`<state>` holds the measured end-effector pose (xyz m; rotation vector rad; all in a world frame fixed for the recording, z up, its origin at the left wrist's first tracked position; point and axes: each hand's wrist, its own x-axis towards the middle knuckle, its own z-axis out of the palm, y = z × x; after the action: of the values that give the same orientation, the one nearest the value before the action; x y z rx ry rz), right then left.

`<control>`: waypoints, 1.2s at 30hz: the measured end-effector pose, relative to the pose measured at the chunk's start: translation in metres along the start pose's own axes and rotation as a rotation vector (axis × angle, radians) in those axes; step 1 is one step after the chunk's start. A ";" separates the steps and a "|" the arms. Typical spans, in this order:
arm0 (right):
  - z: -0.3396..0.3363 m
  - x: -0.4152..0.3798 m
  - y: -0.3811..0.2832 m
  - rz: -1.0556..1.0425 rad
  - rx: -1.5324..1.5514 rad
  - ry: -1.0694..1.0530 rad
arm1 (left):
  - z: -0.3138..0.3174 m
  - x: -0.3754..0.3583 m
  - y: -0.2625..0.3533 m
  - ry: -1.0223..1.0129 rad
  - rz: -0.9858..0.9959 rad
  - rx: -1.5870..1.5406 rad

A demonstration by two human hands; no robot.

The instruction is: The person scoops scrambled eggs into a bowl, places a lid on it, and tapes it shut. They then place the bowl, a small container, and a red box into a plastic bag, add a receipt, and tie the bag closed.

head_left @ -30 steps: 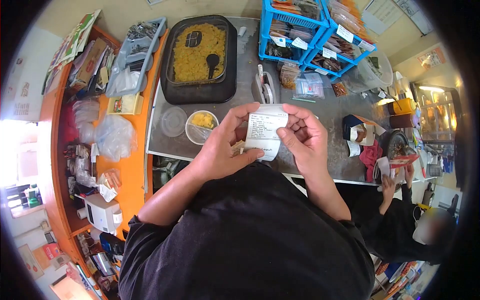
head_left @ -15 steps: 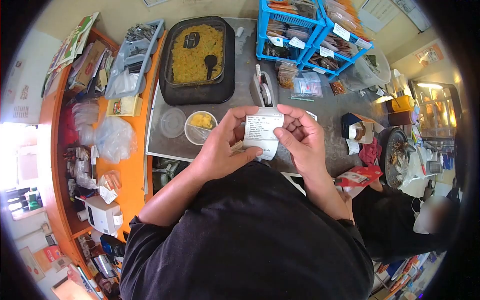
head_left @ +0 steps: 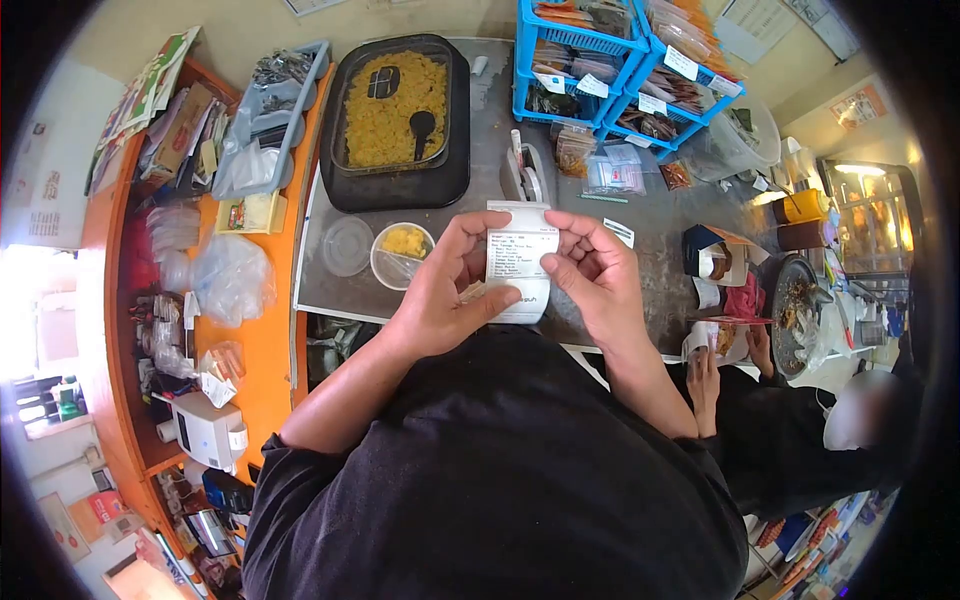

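Observation:
Between my two hands a white printed receipt is held up over the front edge of the dark counter. My left hand pinches its left side, and my right hand pinches its right side. Left of the receipt, a round tub holds yellow food, with a clear round lid beside it. Behind the receipt stands a grey tape dispenser. A black tray of yellow food with a dark spoon lies at the back left.
Blue racks of packets stand at the back right. An orange shelf with plastic bags runs along the left. A co-worker at the right reaches over the counter near a large dark pan.
The receipt is spread a little flatter and taller between my hands. The co-worker's red packet has moved up onto the counter, and both of the co-worker's hands now show there.

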<state>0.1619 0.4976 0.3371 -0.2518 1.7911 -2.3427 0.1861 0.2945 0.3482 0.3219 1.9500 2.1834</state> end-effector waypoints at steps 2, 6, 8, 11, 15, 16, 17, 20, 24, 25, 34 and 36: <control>-0.005 -0.001 0.003 -0.032 -0.092 -0.039 | -0.001 0.000 -0.002 0.041 0.021 0.071; -0.005 -0.002 0.008 -0.149 -0.363 -0.071 | -0.002 0.000 -0.013 0.167 0.071 0.316; -0.004 0.000 0.005 -0.244 -0.488 -0.094 | -0.002 0.000 -0.013 0.217 0.109 0.451; -0.002 0.001 -0.001 -0.279 -0.584 -0.104 | -0.003 0.001 -0.010 0.244 0.164 0.613; 0.001 0.000 -0.002 -0.309 -0.641 -0.063 | -0.005 0.001 -0.016 0.266 0.243 0.695; 0.002 0.000 -0.001 -0.348 -0.646 -0.056 | -0.006 0.002 -0.017 0.269 0.285 0.714; 0.002 0.001 0.001 -0.387 -0.649 -0.050 | -0.005 0.003 -0.015 0.285 0.303 0.698; 0.000 0.002 0.006 -0.472 -0.629 -0.053 | -0.004 0.007 -0.009 0.296 0.388 0.669; -0.003 -0.003 0.008 -0.535 -0.661 -0.089 | -0.012 0.002 -0.015 0.250 0.517 0.716; -0.003 -0.005 0.010 -0.571 -0.681 -0.079 | -0.013 0.000 -0.017 0.250 0.531 0.735; -0.002 -0.008 0.017 -1.005 -0.828 0.009 | -0.013 -0.002 -0.016 0.286 0.874 0.839; -0.002 -0.008 0.019 -1.047 -0.825 0.036 | -0.013 -0.004 -0.017 0.283 0.868 0.839</control>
<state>0.1700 0.4969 0.3185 -1.5746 3.0398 -1.7945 0.1861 0.2833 0.3297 1.2250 3.2751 1.6299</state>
